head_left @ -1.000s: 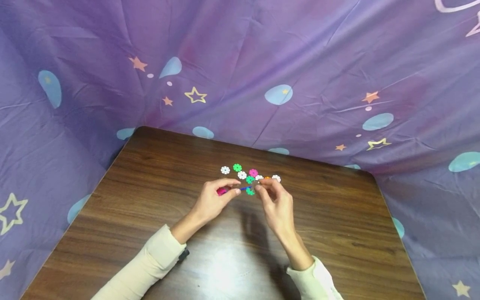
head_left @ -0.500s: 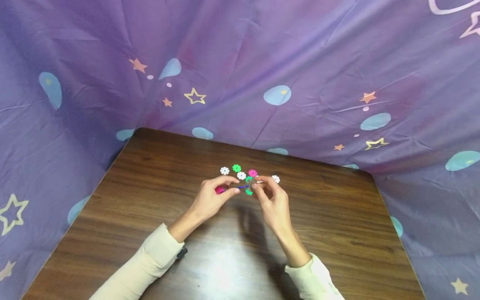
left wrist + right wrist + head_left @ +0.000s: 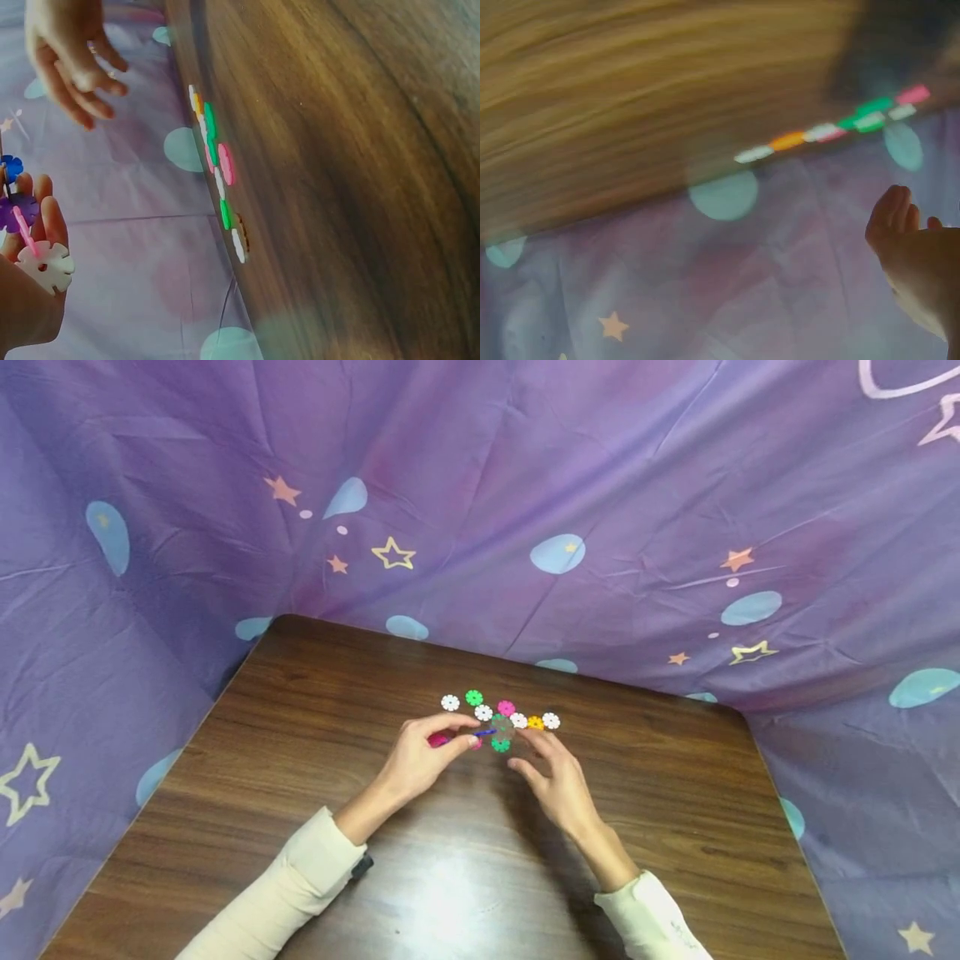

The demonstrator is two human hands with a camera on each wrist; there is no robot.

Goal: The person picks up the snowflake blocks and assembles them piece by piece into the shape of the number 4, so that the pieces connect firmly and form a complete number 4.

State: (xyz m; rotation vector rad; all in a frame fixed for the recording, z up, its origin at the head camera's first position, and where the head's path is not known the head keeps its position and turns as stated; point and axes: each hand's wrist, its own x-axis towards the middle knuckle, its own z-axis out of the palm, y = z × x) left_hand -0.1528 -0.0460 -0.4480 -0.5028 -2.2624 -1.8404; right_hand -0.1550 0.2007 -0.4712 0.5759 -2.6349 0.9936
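My left hand [image 3: 420, 762] holds a small chain of notched plastic discs above the table. In the left wrist view the chain has a white disc [image 3: 46, 267], a pink disc [image 3: 26, 232] seen edge-on, a purple disc [image 3: 16, 213] and a blue disc [image 3: 10, 169]. A blue edge [image 3: 486, 732] sticks out past the left thumb in the head view, with a see-through greyish disc [image 3: 503, 728] at its end. To the right of that disc, my right hand [image 3: 558, 781] has its fingers spread and slightly bent, with nothing between thumb and fingertips.
Several loose discs lie beyond the hands on the brown wooden table [image 3: 337, 693]: a white disc [image 3: 450, 702], a bright green disc [image 3: 474, 697], a pink disc [image 3: 506, 708], an orange disc [image 3: 535, 723] and others. A purple patterned cloth [image 3: 465, 485] hangs behind the table.
My right thumb and fingers have let go of the chain's right end and moved apart, the hand shifting slightly right. My left hand stays nearly in place with the chain.
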